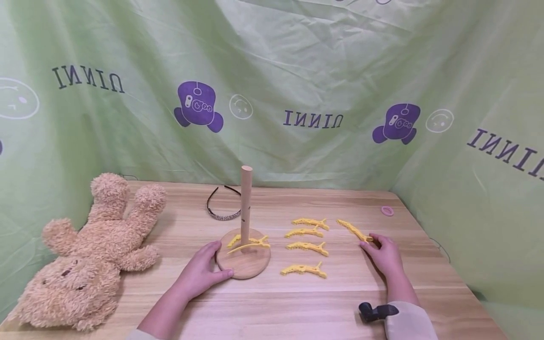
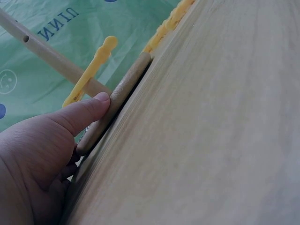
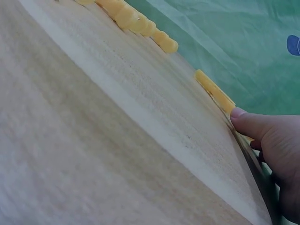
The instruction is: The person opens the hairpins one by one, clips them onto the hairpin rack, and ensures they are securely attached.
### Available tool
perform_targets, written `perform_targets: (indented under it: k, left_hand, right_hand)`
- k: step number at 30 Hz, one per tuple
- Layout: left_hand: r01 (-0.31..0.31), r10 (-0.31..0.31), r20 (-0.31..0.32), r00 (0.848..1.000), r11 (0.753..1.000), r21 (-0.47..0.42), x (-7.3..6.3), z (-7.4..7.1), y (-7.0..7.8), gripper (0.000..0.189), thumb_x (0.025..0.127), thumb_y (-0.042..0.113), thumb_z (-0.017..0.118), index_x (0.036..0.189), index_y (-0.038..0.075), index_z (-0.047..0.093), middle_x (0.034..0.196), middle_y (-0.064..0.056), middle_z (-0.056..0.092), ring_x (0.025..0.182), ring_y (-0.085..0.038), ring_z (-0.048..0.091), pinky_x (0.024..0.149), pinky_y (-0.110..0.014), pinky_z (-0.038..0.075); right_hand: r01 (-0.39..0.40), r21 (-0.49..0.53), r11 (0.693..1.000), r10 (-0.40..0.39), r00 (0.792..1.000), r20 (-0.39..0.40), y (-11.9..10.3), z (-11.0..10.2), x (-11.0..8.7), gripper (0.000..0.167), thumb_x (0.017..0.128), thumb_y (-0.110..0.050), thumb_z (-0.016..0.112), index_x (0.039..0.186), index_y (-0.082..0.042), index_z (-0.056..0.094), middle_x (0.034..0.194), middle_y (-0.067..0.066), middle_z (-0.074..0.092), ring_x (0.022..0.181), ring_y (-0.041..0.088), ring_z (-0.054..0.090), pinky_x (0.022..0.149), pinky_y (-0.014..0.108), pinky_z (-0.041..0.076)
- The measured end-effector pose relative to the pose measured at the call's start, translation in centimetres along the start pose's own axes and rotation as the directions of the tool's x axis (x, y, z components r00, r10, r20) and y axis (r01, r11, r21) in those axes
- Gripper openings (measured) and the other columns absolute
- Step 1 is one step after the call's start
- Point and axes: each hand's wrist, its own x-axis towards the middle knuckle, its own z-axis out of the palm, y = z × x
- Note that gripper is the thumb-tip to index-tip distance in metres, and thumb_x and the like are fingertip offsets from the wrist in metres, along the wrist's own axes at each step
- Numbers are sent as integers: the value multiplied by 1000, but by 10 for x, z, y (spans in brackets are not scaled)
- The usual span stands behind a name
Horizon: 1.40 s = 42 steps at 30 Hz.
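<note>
A wooden stand has an upright post on a round base. My left hand grips the base's left rim, its thumb pressing the near edge in the left wrist view. Low on the post sits a yellow hair clip, its two arms passing either side of the wood. Over to the right, my right hand pinches one end of another yellow hair clip between thumb and fingers, low over the table. Between the hands lie several more yellow hair clips in a column.
A plush teddy bear lies on its back at the left. Behind the stand rests a dark headband. A pink ring-shaped hair tie lies at the back right. Green printed cloth hangs around the table.
</note>
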Motion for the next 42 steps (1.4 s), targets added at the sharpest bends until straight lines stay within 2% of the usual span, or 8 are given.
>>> perform_targets:
  k: [8, 11, 18, 22, 27, 30, 36, 42]
  left_hand:
    - [-1, 1, -4, 1000, 1000, 5, 1, 2, -2, 93, 75, 44, 82, 141, -9, 43, 148, -29, 42, 138, -48, 38, 115, -61, 30]
    - [4, -4, -2, 1000, 1000, 3, 1, 1, -1, 93, 76, 44, 82, 142, -9, 43, 149, -28, 41, 139, -47, 37, 116, -60, 29]
    - [2, -2, -3, 1000, 1000, -4, 1, 0, 0, 93, 76, 43, 82, 142, -9, 42, 149, -28, 41, 139, -48, 37, 116, -60, 29]
    - [-1, 1, -10, 1000, 1000, -1, 1, 0, 0, 93, 76, 44, 82, 142, -8, 42, 149, -28, 41, 138, -48, 37, 116, -61, 29]
    - [-5, 5, -18, 1000, 1000, 6, 1, 1, 1, 93, 75, 45, 82, 142, -8, 43, 148, -28, 42, 138, -48, 37, 116, -61, 29]
    - [-5, 6, -17, 1000, 1000, 8, 1, 0, 1, 93, 75, 45, 81, 142, -8, 43, 148, -28, 42, 138, -48, 37, 116, -60, 29]
    - [-7, 7, -15, 1000, 1000, 12, 1, -1, 1, 93, 75, 45, 81, 142, -8, 43, 148, -29, 42, 138, -47, 38, 116, -60, 29]
    - [-6, 6, -8, 1000, 1000, 3, 1, 1, 0, 93, 76, 45, 81, 141, -8, 44, 148, -28, 43, 139, -47, 38, 117, -59, 29]
  right_hand:
    - [13, 75, 997, -13, 1000, -5, -13, -1, -2, 62, 97, -32, 61, 143, 5, 43, 142, 33, 46, 133, 46, 43, 114, 56, 34]
    - [41, 115, 993, -41, 999, -1, -23, 0, -4, 60, 96, -30, 63, 142, 4, 45, 140, 32, 49, 133, 45, 45, 113, 55, 36]
    - [109, 176, 978, -123, 990, 71, -53, 11, -10, 57, 94, -31, 66, 140, -2, 50, 139, 27, 52, 136, 44, 40, 117, 60, 27]
    - [195, 172, 966, -204, 978, 37, -71, 22, -14, 47, 92, -26, 69, 131, -3, 60, 130, 24, 60, 131, 42, 48, 114, 59, 33]
    - [346, 181, 921, -352, 936, -2, -100, 34, -21, 36, 88, -17, 73, 119, 0, 68, 114, 20, 69, 118, 39, 59, 106, 56, 43]
    - [409, 197, 891, -417, 909, 0, -119, 40, -26, 31, 87, -14, 74, 114, -1, 70, 107, 17, 71, 112, 36, 62, 102, 56, 47]
    - [489, 220, 844, -511, 858, 50, -154, 54, -34, 24, 86, -15, 74, 108, -5, 74, 110, 13, 72, 108, 32, 65, 94, 49, 55]
    - [530, 237, 814, -565, 817, 114, -178, 72, -39, 22, 86, -17, 75, 106, -7, 74, 111, 12, 71, 108, 29, 65, 89, 45, 58]
